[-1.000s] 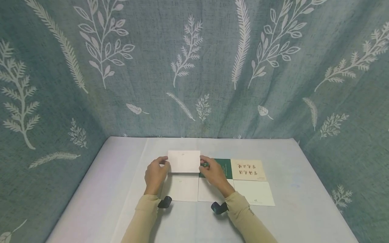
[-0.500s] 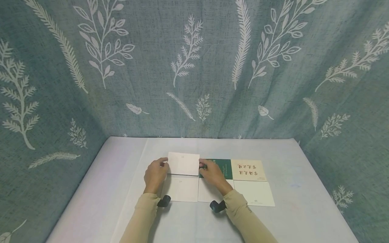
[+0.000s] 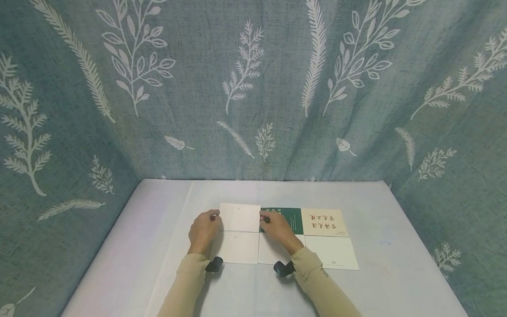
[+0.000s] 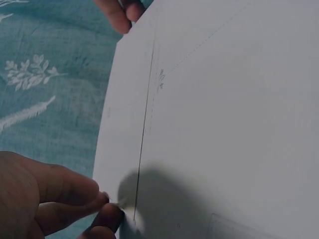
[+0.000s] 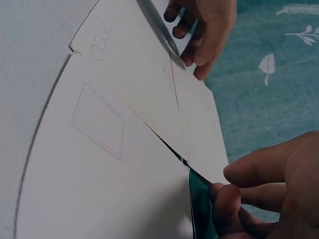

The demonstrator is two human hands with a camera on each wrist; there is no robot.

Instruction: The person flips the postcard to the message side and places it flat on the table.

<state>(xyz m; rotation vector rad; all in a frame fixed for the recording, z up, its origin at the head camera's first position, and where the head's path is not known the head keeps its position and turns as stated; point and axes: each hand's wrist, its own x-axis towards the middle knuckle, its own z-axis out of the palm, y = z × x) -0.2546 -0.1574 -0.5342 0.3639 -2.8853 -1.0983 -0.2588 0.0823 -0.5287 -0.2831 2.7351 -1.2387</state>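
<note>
A white postcard lies at the left end of the upper row, its near edge meeting the white postcard below it. My left hand pinches its left edge. At the right edge, my right hand pinches it between thumb and index finger, over part of a green card. In the left wrist view, the left fingertips are at the card's corner. The right wrist view shows the right fingertips at the opposite corner, beside a strip of green.
Right of the green card is a cream card with brown characters. Two more white postcards, the middle one partly under my right forearm and the right one, complete the lower row. A leaf-patterned curtain encloses the white table.
The held postcard has come down and slightly toward me, from raised and tilted to flat against the lower row. Both hands have lowered with it, still at its edges.
</note>
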